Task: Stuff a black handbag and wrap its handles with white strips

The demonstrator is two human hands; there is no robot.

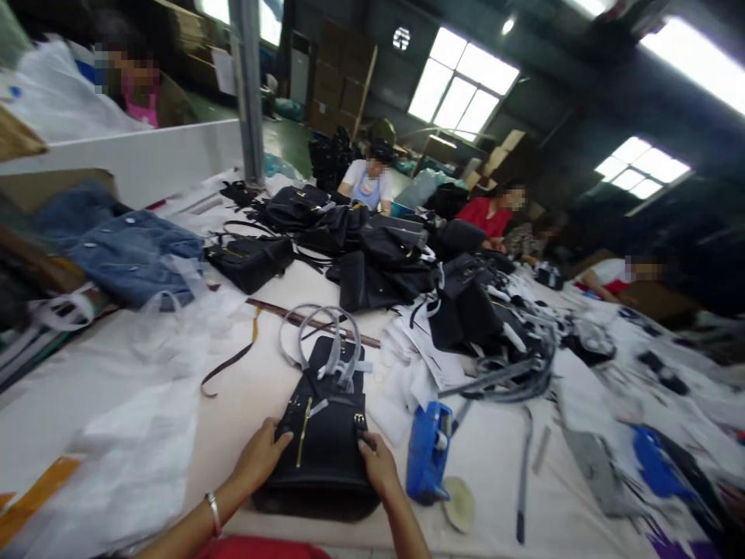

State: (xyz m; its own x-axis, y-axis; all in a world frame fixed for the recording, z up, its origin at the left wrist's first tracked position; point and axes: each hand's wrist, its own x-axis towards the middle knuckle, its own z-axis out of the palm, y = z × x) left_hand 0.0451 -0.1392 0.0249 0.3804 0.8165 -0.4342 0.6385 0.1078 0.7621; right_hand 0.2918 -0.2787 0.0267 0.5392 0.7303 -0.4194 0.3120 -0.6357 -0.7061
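Pinches either side of a black bag point(333, 450), seemingly fully assembled and with plastic-wrapped handles point(334, 359), using left hand point(259, 458) and right hand point(379, 468).

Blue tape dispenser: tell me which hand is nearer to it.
Right. The right hand holds the side of the black bag nearest the blue tape dispenser; the left hand holds the opposite side, farther off.

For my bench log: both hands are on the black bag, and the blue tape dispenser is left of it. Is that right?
No, the head view shows the blue tape dispenser to the right of the black bag. The left hand and right hand are on the bag, as you say.
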